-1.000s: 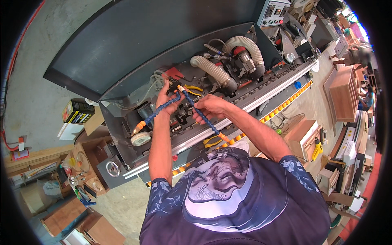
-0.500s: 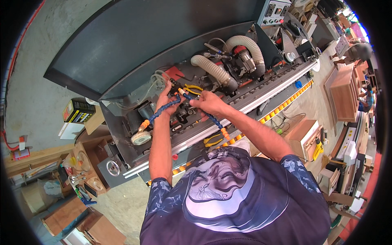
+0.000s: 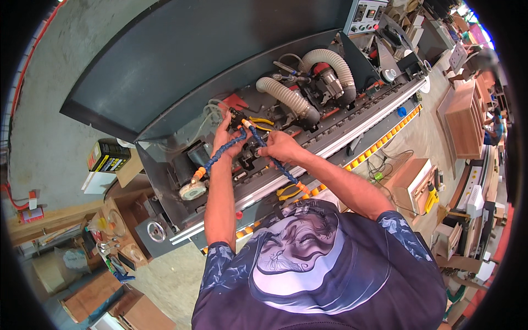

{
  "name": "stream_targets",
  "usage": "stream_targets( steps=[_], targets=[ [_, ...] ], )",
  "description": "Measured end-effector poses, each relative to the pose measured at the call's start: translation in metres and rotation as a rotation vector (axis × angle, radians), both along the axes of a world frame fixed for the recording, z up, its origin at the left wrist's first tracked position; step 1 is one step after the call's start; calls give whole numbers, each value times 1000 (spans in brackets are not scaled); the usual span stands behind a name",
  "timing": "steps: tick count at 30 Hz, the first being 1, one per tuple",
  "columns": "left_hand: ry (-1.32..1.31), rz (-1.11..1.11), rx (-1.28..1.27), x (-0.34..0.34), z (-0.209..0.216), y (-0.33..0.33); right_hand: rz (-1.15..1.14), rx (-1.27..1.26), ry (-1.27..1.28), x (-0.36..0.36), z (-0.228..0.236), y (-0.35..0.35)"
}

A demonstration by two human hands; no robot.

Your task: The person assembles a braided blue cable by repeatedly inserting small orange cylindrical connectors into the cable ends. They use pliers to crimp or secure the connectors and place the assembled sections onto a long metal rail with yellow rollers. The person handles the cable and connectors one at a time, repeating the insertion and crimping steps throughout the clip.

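Two blue segmented coolant hoses with orange ends run from a black fitting (image 3: 236,115) inside the long machine. My left hand (image 3: 224,142) is closed around the fitting, with its fingers partly hidden behind the left hose (image 3: 219,152). That hose droops over my left wrist toward a pale round disc (image 3: 192,191). My right hand (image 3: 281,148) pinches the right hose (image 3: 286,174) partway along its length, and its orange nozzle (image 3: 303,188) points toward me. Yellow-handled pliers (image 3: 262,122) lie just beyond, between my hands.
A raised dark cover (image 3: 209,49) stands behind the machine. Ribbed grey ducts (image 3: 286,98) and motors fill its right half. Along the front edge runs a pale rail (image 3: 352,142), with yellow rollers (image 3: 379,145) below. Another yellow-handled tool (image 3: 288,192) rests near my chest. Wooden cabinets (image 3: 461,124) stand right.
My right hand has shifted slightly toward me along the right hose. My left hand stays at the black fitting, and the whole view has tilted a little.
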State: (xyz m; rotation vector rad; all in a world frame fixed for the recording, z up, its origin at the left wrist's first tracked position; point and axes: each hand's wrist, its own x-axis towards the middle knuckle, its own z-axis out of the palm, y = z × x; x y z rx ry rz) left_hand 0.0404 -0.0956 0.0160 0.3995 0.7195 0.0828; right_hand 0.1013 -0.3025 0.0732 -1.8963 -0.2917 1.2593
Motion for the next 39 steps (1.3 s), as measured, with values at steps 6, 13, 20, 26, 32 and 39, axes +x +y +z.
stream_targets(
  steps=[6,13,20,26,32,39],
  targets=[
    [-4,6,59,-2,-3,1,58,-63,-553,-14,-9,-3],
    [-4,9,29,-2,-1,5,33,42,-168,-2,1,1],
    [-19,-13,-29,-6,-4,12,-7,-39,-154,10,13,2],
    [13,-43,73,-10,-10,8,64,-71,-263,10,23,5],
    [20,-31,41,-7,-13,6,-10,-77,-134,2,15,6],
    [-11,-51,46,-8,-15,4,360,-152,-440,19,18,12]
  ],
)
